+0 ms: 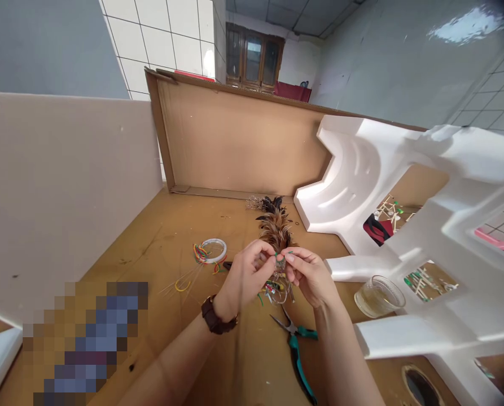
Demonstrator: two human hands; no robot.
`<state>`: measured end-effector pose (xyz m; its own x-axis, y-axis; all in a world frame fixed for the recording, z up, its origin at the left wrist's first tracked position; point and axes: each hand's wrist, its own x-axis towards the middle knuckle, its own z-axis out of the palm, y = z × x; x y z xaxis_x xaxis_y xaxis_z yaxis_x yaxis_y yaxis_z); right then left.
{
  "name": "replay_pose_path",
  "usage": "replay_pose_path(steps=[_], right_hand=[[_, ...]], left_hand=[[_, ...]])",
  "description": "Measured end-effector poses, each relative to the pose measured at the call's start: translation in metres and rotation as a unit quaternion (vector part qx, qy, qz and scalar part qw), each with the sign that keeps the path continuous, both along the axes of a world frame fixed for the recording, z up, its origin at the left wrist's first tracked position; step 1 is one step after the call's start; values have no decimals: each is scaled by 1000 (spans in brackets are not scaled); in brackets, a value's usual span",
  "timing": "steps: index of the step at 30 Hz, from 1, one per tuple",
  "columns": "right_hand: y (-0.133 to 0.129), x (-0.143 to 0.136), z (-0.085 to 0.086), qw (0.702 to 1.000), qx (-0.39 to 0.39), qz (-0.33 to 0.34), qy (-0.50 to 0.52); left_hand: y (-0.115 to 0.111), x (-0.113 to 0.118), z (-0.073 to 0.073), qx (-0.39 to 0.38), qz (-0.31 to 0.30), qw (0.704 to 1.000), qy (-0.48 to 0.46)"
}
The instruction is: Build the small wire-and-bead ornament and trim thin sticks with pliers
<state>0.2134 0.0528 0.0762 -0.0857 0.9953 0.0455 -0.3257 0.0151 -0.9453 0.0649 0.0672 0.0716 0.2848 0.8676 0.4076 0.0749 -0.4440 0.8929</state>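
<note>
My left hand, with a dark watch on its wrist, is closed in a pinch. Opposite it, the thumb and fingers of my right hand also pinch, and the fingertips of both nearly meet on a thin green strand. It is too small to tell exactly what the strand is. Just beyond the fingers lies a bundle of brown and black feathers. Under the hands is a tangle of small coloured bits and thin wire, partly hidden. Needle-nose pliers with teal and black handles lie near my right forearm.
A white ring with coloured strands lies to the left. At right stand a glass of liquid and white foam packing with openings. A cardboard panel closes the back; a pale board stands left.
</note>
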Motion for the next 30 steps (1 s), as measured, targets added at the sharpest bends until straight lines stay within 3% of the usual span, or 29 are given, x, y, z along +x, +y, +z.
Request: replay_pose_path(steps=[4,8,12,22,27,30], right_hand=[[0,-2,1,1000,5,-8,10],[-3,0,3,1000,21,-16,-13],[-8,3,8,996,18,-6,-87],[-14,7,14,989,6,0,-150],[-13,15,15,988,-4,39,-151],[-13,18,15,986,-5,60,-155]], left_hand=[[-1,2,-2,-7,-5,1000,14],[-5,1,5,123,47,987,97],[-7,-5,12,202,17,965,166],[-8,-4,9,211,1,956,204],[-8,-5,10,221,-49,948,224],[-8,-6,10,184,-78,962,187]])
